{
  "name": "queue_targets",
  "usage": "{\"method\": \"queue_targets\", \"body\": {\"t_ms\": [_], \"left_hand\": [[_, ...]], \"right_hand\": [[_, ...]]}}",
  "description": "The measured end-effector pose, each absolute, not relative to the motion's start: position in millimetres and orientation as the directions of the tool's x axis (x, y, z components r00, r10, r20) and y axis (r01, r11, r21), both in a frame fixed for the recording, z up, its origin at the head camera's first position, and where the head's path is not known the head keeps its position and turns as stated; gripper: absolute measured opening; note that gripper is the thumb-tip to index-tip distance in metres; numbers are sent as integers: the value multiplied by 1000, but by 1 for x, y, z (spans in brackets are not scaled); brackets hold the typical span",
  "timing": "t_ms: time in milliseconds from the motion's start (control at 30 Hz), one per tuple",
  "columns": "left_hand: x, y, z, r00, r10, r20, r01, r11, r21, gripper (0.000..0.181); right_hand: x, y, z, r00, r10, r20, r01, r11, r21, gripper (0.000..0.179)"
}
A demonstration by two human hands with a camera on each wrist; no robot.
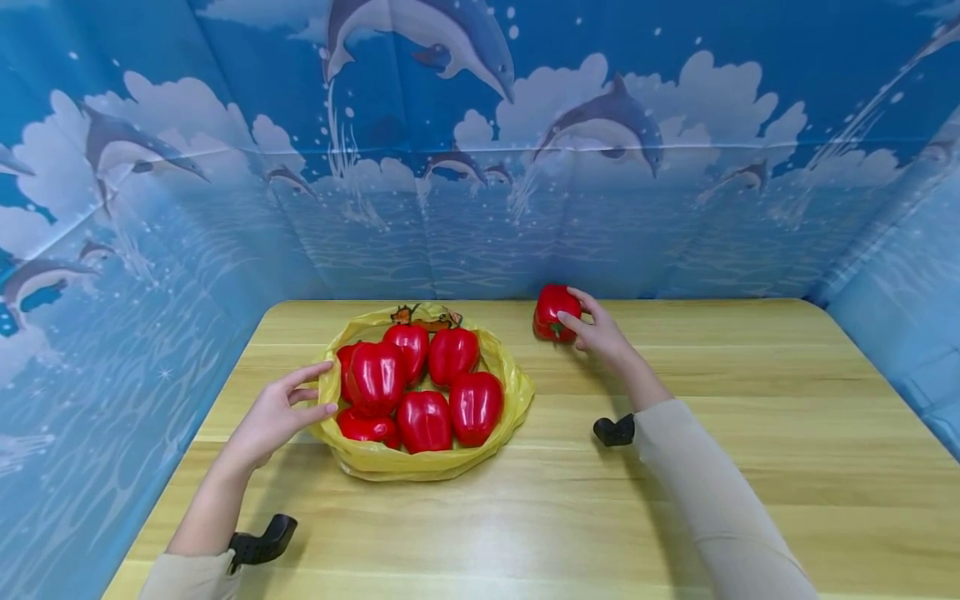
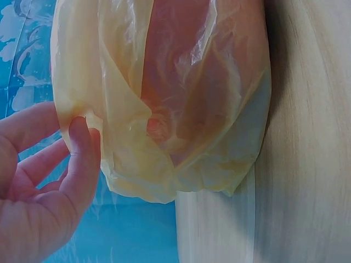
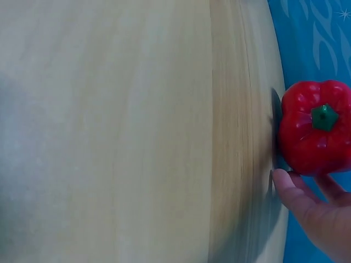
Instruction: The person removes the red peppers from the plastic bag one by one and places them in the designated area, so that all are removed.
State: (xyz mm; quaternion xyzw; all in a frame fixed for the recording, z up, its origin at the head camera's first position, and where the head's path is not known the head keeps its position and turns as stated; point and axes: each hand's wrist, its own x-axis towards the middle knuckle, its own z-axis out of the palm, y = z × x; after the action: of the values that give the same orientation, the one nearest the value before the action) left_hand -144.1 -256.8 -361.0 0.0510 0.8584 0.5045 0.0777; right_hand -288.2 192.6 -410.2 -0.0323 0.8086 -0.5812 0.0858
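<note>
Toward the back of the table, my right hand [image 1: 600, 335] holds a red bell pepper [image 1: 551, 304] between thumb and fingers. The pepper's green stem [image 3: 324, 117] shows in the right wrist view, with the right hand [image 3: 323, 211] against its side. Left of centre, a yellow plastic bag [image 1: 420, 468] with a rolled-down rim contains several red bell peppers [image 1: 377, 377]. My left hand [image 1: 277, 412] grips the left side of the bag at its rim. In the left wrist view, the left hand's [image 2: 49, 186] thumb and fingers lie at the thin film of the bag [image 2: 131, 175].
The bag stands on a light wooden table [image 1: 555, 500]. A blue dolphin-print curtain [image 1: 480, 225] closes off the back and both sides. Black wrist mounts [image 1: 615, 431] stick out from both forearms. The held pepper is close to the table's back edge.
</note>
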Motion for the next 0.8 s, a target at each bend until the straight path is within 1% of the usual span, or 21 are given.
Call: {"method": "queue_targets", "body": {"t_ms": [433, 667, 800], "left_hand": [[-144, -258, -362, -982, 174, -71, 23, 482, 876, 63], [-145, -258, -361, -982, 172, -73, 17, 474, 881, 64], [-146, -259, -361, -982, 176, -73, 18, 467, 884, 64]], "right_hand": [[-290, 193, -409, -980, -193, -39, -38, 376, -926, 62], [-283, 197, -395, -980, -197, -28, -48, 376, -925, 62], [-276, 199, -383, -982, -186, -30, -39, 354, -934, 64]]}}
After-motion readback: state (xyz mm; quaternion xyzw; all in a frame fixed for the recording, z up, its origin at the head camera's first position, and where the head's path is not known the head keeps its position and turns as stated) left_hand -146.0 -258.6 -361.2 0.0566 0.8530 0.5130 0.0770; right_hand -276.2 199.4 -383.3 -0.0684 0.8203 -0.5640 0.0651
